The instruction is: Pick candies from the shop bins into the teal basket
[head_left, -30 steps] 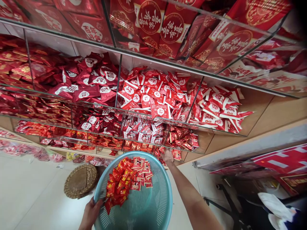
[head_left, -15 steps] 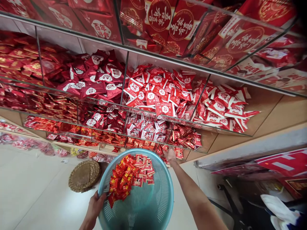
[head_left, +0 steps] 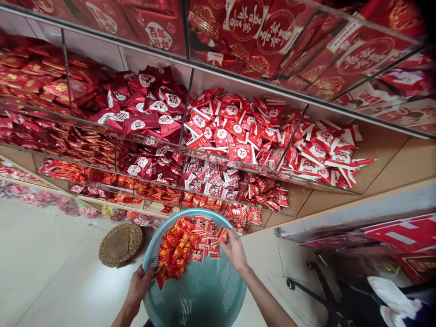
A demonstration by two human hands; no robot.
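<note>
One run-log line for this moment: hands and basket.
left hand: gripping rim of teal basket | right hand: over basket, pinching red packet | contents: orange-red packets beside red-and-cream packets

Divided shelves (head_left: 378,156) heaped with red packets (head_left: 235,129) suggest a shop
</note>
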